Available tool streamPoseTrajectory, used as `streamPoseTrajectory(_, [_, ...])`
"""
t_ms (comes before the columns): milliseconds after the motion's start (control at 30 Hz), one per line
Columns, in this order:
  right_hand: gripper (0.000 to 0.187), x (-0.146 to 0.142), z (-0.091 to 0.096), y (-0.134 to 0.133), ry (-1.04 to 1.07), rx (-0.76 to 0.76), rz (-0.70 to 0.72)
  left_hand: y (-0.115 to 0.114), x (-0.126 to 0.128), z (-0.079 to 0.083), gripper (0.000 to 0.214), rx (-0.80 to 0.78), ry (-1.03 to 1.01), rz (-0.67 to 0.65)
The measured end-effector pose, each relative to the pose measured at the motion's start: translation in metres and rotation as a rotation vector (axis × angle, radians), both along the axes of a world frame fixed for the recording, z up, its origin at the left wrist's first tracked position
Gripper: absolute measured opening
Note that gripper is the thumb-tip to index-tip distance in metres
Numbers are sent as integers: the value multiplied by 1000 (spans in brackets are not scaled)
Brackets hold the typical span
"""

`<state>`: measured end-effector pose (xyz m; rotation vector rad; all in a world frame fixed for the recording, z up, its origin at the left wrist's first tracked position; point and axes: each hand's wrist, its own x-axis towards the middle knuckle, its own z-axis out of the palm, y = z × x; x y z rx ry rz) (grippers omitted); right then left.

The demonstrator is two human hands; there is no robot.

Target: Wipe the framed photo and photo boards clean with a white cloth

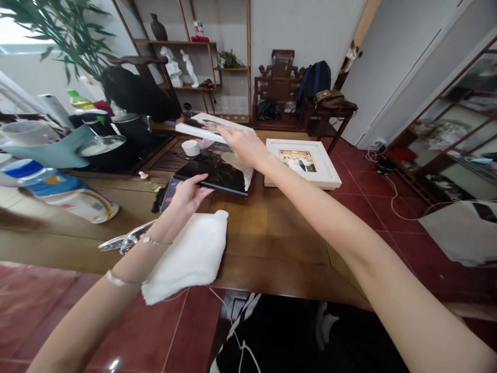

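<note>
My left hand [190, 195] grips the near edge of a dark photo panel [219, 168], thumb on top and fingers beneath. The panel is tilted above the wooden table [264, 233]. My right hand [244, 146] is closed on a white-edged photo panel [194, 126], held higher and behind the dark one. Below my left wrist lies a folded white cloth [198, 248]. A white picture frame [330, 173] with a photo in it rests on the table to the right. Beyond the dark panel a small white cup [190, 148] shows.
On the left stand a blue-and-white bottle [66, 189], a glass-lidded pot [103, 147] and a blue-green container [58, 147]. A metal object [126, 239] lies beside my left forearm. Shelves [174, 41] and a carved chair [281, 77] are behind.
</note>
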<state>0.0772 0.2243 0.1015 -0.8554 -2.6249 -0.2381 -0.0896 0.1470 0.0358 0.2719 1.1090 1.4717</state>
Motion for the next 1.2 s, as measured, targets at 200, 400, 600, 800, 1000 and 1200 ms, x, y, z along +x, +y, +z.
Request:
streamPoseTrajectory(200, [64, 4, 16, 3, 21, 75, -116, -90, -12, 29, 29, -27, 65, 54])
streamPoseTrajectory(400, [59, 0, 12, 0, -43, 81, -139, -178, -18, 13, 34, -51, 388, 117])
streamPoseTrajectory(600, [65, -3, -6, -1, -89, 63, -26, -231, 7, -27, 31, -174, 339, 50])
streamPoseTrajectory(800, [59, -8, -44, 1, -192, 83, -26, -243, 35, -41, 39, -202, 188, 52])
streamPoseTrajectory(1000, [50, -13, -84, 4, -248, 64, -105, -240, 55, -41, 43, -252, 151, 248])
streamPoseTrajectory(1200, [51, -14, -98, 6, -260, 26, -135, -240, 71, -35, 46, -238, 97, 201])
